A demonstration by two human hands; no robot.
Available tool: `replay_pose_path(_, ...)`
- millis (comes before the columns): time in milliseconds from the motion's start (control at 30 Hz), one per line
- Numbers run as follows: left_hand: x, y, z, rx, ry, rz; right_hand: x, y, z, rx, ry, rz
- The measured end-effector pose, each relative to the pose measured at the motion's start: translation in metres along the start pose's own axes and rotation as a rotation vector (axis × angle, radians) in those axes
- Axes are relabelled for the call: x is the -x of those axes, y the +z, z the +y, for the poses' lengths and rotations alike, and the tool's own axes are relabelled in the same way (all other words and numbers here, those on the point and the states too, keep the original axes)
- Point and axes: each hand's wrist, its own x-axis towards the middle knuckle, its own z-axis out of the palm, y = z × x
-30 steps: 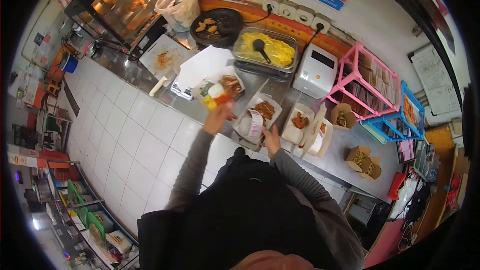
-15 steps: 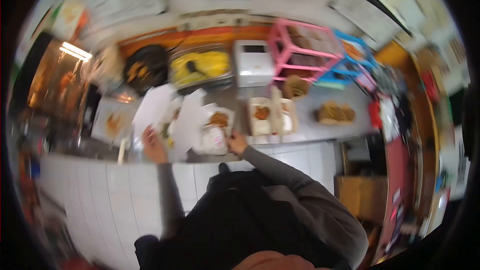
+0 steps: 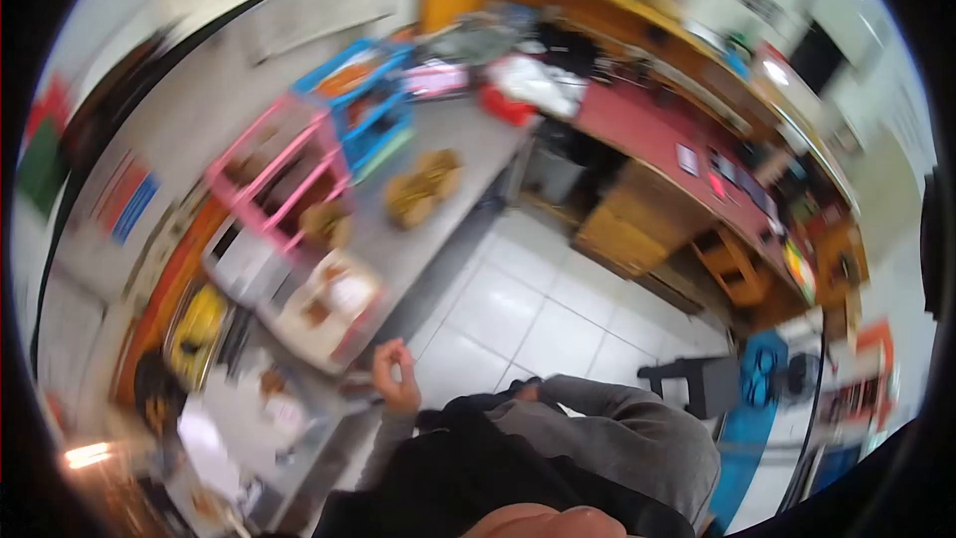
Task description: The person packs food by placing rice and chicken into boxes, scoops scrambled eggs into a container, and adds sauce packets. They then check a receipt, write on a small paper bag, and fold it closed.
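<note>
My left hand [image 3: 396, 376] is raised off the steel counter's front edge, loosely curled, with a gap between thumb and fingers and nothing visible in it. Nearest to it are open food boxes [image 3: 299, 331] holding brown food and a white item. Only a sliver of my right hand [image 3: 528, 392] shows at the end of its grey sleeve, low by my body; its fingers are hidden. More open white boxes [image 3: 231, 418] lie at the lower left, blurred, touched by neither hand.
A pink rack [image 3: 282, 174] and a blue rack [image 3: 357, 100] stand on the steel counter [image 3: 468, 144], near brown paper food containers [image 3: 423, 189]. Behind are a yellow food tray [image 3: 197, 331] and a white machine [image 3: 244, 261]. A red-topped desk [image 3: 647, 130] and a dark chair [image 3: 697, 384] stand to the right.
The view has swung to the right. My left hand has come away from the open box lid, and my right hand has left the box side and dropped towards my body.
</note>
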Motion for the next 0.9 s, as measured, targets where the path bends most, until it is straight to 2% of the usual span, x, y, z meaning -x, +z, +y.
replay_pose_path(33, 0.005, 0.044, -0.001, 0.100, 0.005, -0.103, 0.050, 0.011, 0.021, -0.485, -0.390, -0.054)
replay_pose_path(167, 0.038, 0.207, 0.016, 0.336, -0.154, -0.420, 0.153, 0.053, 0.190, -0.262, 0.150, 0.064)
replay_pose_path(200, 0.043, 0.242, 0.018, 0.362, -0.181, -0.539, 0.162, 0.076, 0.209, -0.221, 0.269, 0.054)
replay_pose_path(267, 0.047, 0.307, 0.040, 0.384, -0.162, -0.632, 0.201, 0.104, 0.222, -0.168, 0.448, 0.082)
replay_pose_path(367, 0.037, 0.374, 0.047, 0.405, -0.088, -0.703, 0.275, 0.063, 0.223, -0.209, 0.621, 0.218)
replay_pose_path(400, 0.033, 0.392, 0.040, 0.376, -0.038, -0.703, 0.281, 0.040, 0.232, -0.281, 0.649, 0.238)
replay_pose_path(433, 0.030, 0.409, 0.034, 0.361, -0.037, -0.698, 0.308, 0.004, 0.220, -0.300, 0.662, 0.346)
replay_pose_path(467, 0.025, 0.425, 0.031, 0.346, -0.065, -0.679, 0.303, -0.014, 0.239, -0.227, 0.682, 0.460)
replay_pose_path(500, 0.020, 0.440, 0.027, 0.327, -0.093, -0.661, 0.302, -0.034, 0.255, -0.199, 0.647, 0.663)
replay_pose_path(600, -0.001, 0.476, 0.004, 0.268, -0.174, -0.586, 0.324, -0.135, 0.280, -0.263, 0.592, 0.911)
replay_pose_path(700, -0.029, 0.514, -0.018, 0.217, -0.166, -0.440, 0.338, -0.218, 0.314, -0.261, 0.576, 1.028)
replay_pose_path(767, -0.043, 0.537, -0.050, 0.147, -0.264, -0.327, 0.348, -0.256, 0.349, -0.290, 0.516, 1.094)
replay_pose_path(867, -0.065, 0.600, -0.086, 0.057, -0.362, -0.194, 0.383, -0.277, 0.396, -0.511, 0.503, 1.353)
replay_pose_path(900, -0.066, 0.632, -0.093, 0.035, -0.387, -0.151, 0.395, -0.281, 0.424, -0.524, 0.425, 1.487)
